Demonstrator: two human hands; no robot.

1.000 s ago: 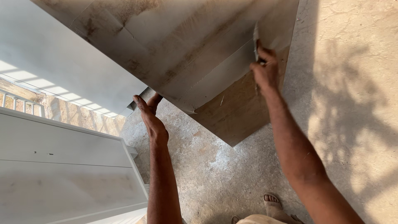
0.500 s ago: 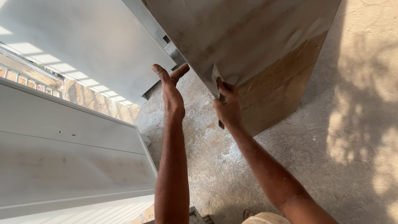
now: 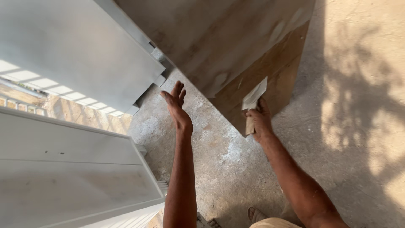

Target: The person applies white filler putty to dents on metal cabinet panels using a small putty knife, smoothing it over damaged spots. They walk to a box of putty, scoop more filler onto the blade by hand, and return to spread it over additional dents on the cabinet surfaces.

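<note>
Over a concrete floor (image 3: pixel 219 169), right hand (image 3: pixel 258 120) grip clamps a putty knife (image 3: pixel 254 96); left hand (image 3: pixel 177 107) spread apart.

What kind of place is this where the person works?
Probably a room under finishing or repainting work. The floor is bare, dusty concrete, a grey-painted panel leans nearby, and the right hand holds a putty knife against a wooden cabinet smeared with filler.

A brown wooden board (image 3: pixel 236 55) blocked the way ahead, and a grey panel (image 3: pixel 76 50) closed the left; only a narrow gap lay between them, while bare concrete floor (image 3: pixel 350 126) stood open rightward
</note>
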